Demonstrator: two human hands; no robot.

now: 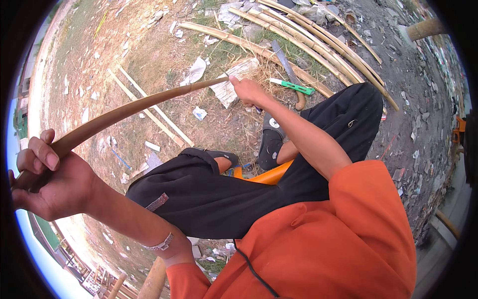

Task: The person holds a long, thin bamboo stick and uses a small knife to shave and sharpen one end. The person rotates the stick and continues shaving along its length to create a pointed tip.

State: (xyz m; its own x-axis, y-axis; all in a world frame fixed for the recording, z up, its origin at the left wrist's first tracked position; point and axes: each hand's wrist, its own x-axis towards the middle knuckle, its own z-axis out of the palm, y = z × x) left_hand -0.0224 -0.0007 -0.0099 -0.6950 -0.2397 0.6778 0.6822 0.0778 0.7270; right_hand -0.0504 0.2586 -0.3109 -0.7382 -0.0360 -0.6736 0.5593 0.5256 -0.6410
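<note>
A long, curved bamboo strip (124,110) spans from the left edge to the middle of the view. My left hand (59,182), raised at the left, is wrapped round its near end. At its narrow far end is my right hand (247,92), closed, the thumb against the strip. A small dark bit shows below that fist; I cannot make out what it is. Beyond my right hand lie a handsaw (285,60) with a curved wooden handle and a slim green tool (294,85) with a pale end. Under the right hand is a pale, rough wooden block (234,82).
Several long split bamboo poles (308,42) lie at the far right. Two thin strips (149,107) rest on the ground at left. Dry grass and litter surround my shoes (271,144). Something orange (271,174) shows beneath my legs. A thick pole (425,29) juts in at upper right.
</note>
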